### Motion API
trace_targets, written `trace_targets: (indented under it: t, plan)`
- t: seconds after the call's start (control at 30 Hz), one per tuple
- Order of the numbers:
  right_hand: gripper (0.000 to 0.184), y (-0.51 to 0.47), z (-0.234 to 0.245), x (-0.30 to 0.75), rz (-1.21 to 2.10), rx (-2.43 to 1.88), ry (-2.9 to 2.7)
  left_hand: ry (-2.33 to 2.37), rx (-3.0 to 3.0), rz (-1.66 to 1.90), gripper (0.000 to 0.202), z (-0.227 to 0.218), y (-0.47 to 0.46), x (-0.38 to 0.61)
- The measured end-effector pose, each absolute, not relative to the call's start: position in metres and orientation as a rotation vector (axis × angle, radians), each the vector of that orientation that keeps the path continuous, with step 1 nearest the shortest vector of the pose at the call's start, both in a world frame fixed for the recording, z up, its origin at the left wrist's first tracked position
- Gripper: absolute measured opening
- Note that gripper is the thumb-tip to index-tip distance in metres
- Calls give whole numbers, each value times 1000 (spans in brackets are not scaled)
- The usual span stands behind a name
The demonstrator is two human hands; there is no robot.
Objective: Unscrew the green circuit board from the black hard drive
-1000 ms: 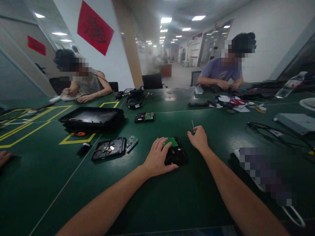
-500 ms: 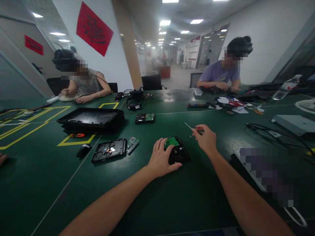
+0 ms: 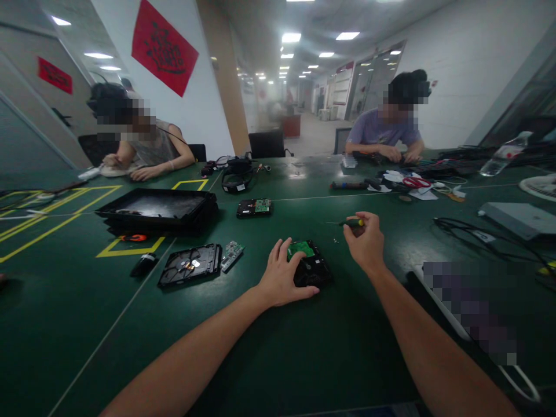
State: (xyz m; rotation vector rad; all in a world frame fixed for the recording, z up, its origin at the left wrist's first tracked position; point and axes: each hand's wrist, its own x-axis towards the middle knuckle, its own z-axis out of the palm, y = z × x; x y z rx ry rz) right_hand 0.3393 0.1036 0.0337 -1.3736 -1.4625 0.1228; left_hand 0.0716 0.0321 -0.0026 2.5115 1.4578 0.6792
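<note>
My left hand (image 3: 282,275) is spread over a black hard drive (image 3: 319,269) with a green circuit board (image 3: 303,249). Its fingers lie along the left and far sides and the thumb reaches across the near edge, holding the drive flat on the table. To the right, my right hand (image 3: 366,240) pinches a small screwdriver (image 3: 353,222) with a dark and yellow handle. The thin shaft points left, raised above the table and apart from the drive. Tiny screws (image 3: 336,240) lie between the drive and my right hand.
Left of the drive are a loose circuit board (image 3: 232,255), an opened black casing (image 3: 191,265), a mouse (image 3: 144,264) and a black tray (image 3: 160,208). Another hard drive (image 3: 254,208) lies beyond. Cables (image 3: 473,237) and a grey box (image 3: 521,220) occupy the right. Two people sit opposite.
The screwdriver in my right hand has swung from a slant to nearly level, and its handle now shows between the fingers. My left hand stays on the hard drive.
</note>
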Motion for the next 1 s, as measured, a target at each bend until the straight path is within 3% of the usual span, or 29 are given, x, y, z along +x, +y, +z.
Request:
trace_targets:
  t: [0.57, 1.0]
  plan:
    - [57, 85, 34, 308, 196, -1073, -1659, 1412, 2527, 644, 95, -5, 35, 71]
    - [52, 81, 32, 303, 254, -1029, -1622, 1404, 2545, 661, 93, -4, 33, 72]
